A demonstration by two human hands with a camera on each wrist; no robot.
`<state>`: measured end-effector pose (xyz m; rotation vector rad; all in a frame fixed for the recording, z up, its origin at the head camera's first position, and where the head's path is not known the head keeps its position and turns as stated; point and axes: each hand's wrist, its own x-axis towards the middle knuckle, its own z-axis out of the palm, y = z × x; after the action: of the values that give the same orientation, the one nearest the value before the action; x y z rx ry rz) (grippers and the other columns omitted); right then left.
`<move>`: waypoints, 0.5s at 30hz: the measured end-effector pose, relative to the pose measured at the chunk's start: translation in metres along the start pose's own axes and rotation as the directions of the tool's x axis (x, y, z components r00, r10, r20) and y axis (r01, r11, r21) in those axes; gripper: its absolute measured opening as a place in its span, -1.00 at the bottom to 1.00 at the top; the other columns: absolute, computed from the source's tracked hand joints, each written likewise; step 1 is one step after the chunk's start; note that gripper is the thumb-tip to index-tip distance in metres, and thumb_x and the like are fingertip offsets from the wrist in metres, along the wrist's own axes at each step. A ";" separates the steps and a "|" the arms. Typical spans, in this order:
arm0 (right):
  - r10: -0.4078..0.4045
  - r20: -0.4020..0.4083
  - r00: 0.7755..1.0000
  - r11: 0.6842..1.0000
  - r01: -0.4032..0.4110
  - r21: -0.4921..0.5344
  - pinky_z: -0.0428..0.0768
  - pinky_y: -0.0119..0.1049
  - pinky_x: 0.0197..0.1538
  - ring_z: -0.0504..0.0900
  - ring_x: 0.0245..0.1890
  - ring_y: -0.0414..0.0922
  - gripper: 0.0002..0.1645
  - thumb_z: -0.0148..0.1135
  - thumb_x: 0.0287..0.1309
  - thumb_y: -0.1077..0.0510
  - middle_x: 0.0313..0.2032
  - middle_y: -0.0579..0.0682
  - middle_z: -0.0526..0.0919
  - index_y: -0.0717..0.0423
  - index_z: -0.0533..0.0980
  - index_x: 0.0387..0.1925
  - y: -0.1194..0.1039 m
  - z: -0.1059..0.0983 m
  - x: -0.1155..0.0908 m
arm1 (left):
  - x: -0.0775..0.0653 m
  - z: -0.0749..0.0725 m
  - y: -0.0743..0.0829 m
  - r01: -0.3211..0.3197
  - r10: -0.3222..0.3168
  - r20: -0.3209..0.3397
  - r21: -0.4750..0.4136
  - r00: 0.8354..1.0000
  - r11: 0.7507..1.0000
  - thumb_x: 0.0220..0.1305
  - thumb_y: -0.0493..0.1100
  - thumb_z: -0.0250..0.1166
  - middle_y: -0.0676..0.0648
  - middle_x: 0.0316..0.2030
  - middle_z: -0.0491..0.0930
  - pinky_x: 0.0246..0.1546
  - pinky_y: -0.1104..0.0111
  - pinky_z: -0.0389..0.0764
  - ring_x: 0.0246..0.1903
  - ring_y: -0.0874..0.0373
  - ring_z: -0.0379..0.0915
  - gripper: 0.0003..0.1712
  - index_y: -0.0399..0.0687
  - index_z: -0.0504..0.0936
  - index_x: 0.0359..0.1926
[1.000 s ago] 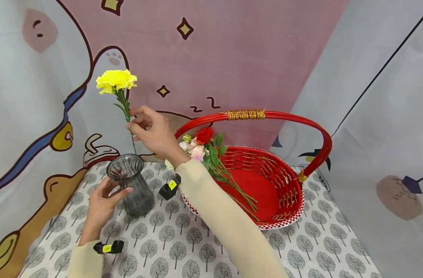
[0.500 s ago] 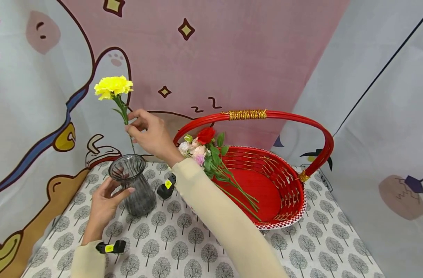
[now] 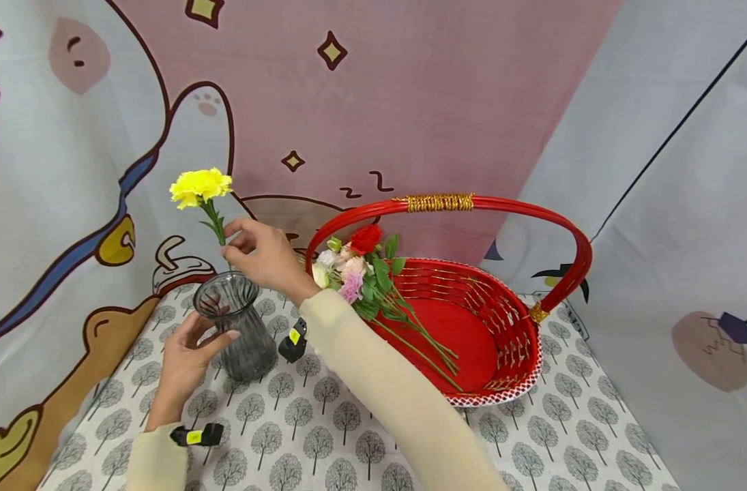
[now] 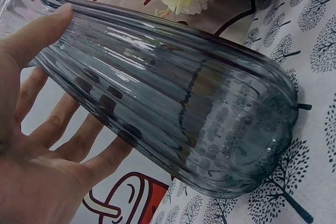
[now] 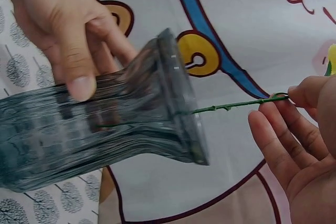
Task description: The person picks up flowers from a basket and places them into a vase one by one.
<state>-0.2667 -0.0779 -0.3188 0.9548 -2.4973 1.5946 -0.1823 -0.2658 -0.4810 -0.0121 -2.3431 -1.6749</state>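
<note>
A ribbed grey glass vase [image 3: 245,341] stands on the table at the left. My left hand [image 3: 185,358] holds it below the rim, thumb on the near side; in the left wrist view the fingers pass behind the vase [image 4: 173,93]. Above it my right hand [image 3: 265,254] pinches the green stem of a yellow carnation [image 3: 201,187], bloom upward. From the right wrist view, the stem [image 5: 226,106] runs through the vase's mouth, its lower end inside the glass.
Right of the vase is a red woven basket [image 3: 509,341] with a tall arched handle [image 3: 437,203]. Cut flowers, a red rose [image 3: 365,239] and pale blooms among them, lie across its left side. A printed cloth backdrop [image 3: 441,102] hangs behind.
My right hand has come down with the yellow carnation, bringing its stem lower into the vase. My left hand and the vase have barely shifted.
</note>
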 end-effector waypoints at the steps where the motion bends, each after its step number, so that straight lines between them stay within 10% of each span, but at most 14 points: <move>1: 0.000 0.007 1.000 1.000 0.000 -0.020 0.61 -0.52 -0.28 0.66 -0.33 -0.38 -0.75 0.26 0.43 0.05 -0.24 -0.20 0.76 -0.08 0.57 0.08 0.001 0.001 0.000 | 0.000 0.000 0.000 0.001 -0.001 0.000 0.000 1.000 1.000 0.30 -0.06 0.47 0.28 0.13 0.56 0.07 0.70 0.59 0.16 0.50 0.45 -0.36 0.06 0.50 0.36; 15: 0.015 0.087 0.996 0.981 0.002 -0.195 0.59 -0.61 -0.26 0.66 -0.26 -0.40 -0.72 0.25 0.45 0.06 -0.15 -0.17 0.77 -0.07 0.56 0.13 0.012 0.021 -0.002 | -0.001 -0.001 0.002 0.025 -0.025 0.000 -0.013 1.000 1.000 0.30 -0.05 0.47 0.29 0.06 0.58 -0.02 0.67 0.63 0.13 0.48 0.48 -0.45 0.02 0.53 0.26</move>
<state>-0.2647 -0.0912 -0.3394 1.0113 -2.6561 1.3050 -0.1808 -0.2659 -0.4795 0.0157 -2.3413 -1.7016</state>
